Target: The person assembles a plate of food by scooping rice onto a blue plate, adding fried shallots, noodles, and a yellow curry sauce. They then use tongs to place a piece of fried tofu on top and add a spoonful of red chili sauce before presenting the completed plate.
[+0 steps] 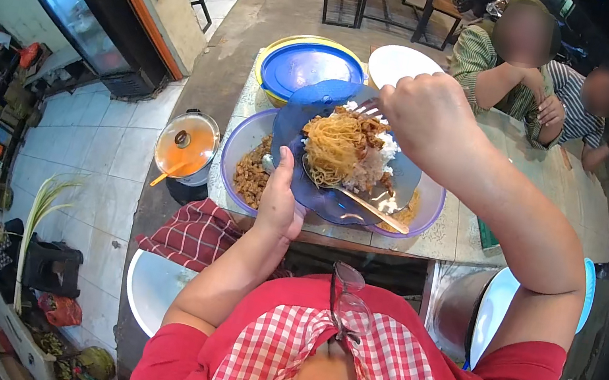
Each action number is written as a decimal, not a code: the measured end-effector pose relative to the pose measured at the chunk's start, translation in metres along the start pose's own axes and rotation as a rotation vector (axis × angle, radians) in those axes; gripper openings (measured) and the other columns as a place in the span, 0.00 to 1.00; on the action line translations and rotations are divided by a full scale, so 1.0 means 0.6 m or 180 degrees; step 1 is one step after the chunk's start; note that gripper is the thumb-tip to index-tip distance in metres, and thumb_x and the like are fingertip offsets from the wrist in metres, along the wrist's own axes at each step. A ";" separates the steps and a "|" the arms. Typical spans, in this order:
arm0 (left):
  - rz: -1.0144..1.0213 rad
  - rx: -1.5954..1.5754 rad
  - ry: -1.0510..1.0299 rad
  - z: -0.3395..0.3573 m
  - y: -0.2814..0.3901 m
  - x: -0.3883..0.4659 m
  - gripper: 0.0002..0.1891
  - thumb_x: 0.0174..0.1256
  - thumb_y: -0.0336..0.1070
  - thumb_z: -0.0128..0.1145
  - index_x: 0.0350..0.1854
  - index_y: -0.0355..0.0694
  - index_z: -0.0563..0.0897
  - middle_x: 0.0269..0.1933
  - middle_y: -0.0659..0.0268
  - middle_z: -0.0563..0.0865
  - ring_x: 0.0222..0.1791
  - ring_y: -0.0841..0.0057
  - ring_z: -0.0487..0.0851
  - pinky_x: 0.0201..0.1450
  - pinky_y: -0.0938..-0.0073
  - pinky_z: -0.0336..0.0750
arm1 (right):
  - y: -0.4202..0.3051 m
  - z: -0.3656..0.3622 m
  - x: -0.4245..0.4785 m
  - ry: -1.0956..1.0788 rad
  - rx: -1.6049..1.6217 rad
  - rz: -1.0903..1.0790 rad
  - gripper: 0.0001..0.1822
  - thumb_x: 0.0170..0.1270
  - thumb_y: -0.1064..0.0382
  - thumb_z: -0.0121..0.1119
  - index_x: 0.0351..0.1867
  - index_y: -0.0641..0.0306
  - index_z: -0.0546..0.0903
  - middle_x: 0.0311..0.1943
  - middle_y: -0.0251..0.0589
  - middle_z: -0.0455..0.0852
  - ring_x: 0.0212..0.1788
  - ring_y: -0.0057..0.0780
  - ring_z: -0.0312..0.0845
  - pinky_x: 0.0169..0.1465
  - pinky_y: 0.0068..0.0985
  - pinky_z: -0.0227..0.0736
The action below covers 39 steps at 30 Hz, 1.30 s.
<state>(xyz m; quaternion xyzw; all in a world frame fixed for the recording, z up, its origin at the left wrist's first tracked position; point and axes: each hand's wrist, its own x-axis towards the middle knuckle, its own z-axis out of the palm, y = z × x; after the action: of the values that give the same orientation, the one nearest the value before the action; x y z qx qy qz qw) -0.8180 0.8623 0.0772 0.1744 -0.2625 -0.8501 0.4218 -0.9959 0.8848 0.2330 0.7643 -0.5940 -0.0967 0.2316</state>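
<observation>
My left hand [281, 201] supports a blue translucent plate [297, 104] from its near left side, thumb over the rim. White rice [390, 147], a mound of thin yellow noodles [333, 143] and brown chopped food [375, 129] lie on it. A spoon [377, 209] rests on the plate with its handle over the near edge. Above the plate's far side, my right hand [429, 111] grips a fork, its tines [367, 108] at the food. Under the plate, purple-rimmed plastic ware [225, 168] holds diced brown food [249, 175] at left and noodles [409, 207] at right.
A blue-lidded tub [312, 70] and a white plate [404, 65] stand behind. Left of the table is a lidded pot [186, 140] with orange contents. A checked cloth [194, 232] hangs at the near edge. Two people [472, 52] sit at the far right.
</observation>
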 end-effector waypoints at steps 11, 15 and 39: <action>0.0373 0.0009 0.0632 -0.051 0.058 -0.045 0.26 0.69 0.56 0.40 0.59 0.40 0.67 0.54 0.61 0.76 0.51 0.66 0.77 0.52 0.60 0.73 | 0.072 0.039 -0.123 -0.1239 0.1675 0.1003 0.10 0.50 0.63 0.54 0.30 0.66 0.81 0.25 0.53 0.81 0.32 0.47 0.79 0.37 0.38 0.73; 0.0569 0.0262 0.1030 -0.073 0.062 -0.079 0.28 0.66 0.57 0.44 0.63 0.48 0.65 0.61 0.62 0.70 0.60 0.65 0.69 0.57 0.52 0.67 | 0.039 0.158 -0.184 -0.2182 0.1919 0.0767 0.17 0.56 0.59 0.54 0.44 0.65 0.78 0.38 0.49 0.82 0.43 0.43 0.78 0.47 0.36 0.72; 0.0412 0.0078 0.0716 -0.105 0.109 -0.211 0.29 0.68 0.56 0.41 0.62 0.38 0.64 0.62 0.58 0.69 0.60 0.62 0.69 0.60 0.56 0.65 | -0.124 -0.064 -0.545 -0.0844 0.0690 0.3249 0.07 0.56 0.62 0.54 0.28 0.64 0.78 0.29 0.45 0.78 0.37 0.44 0.76 0.39 0.38 0.72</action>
<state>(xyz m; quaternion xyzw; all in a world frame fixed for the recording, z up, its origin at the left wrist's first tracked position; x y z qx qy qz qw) -0.6706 0.9127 0.0754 0.2565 -0.2346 -0.7929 0.5005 -1.0057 1.2193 0.1899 0.3792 -0.9207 -0.0056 0.0918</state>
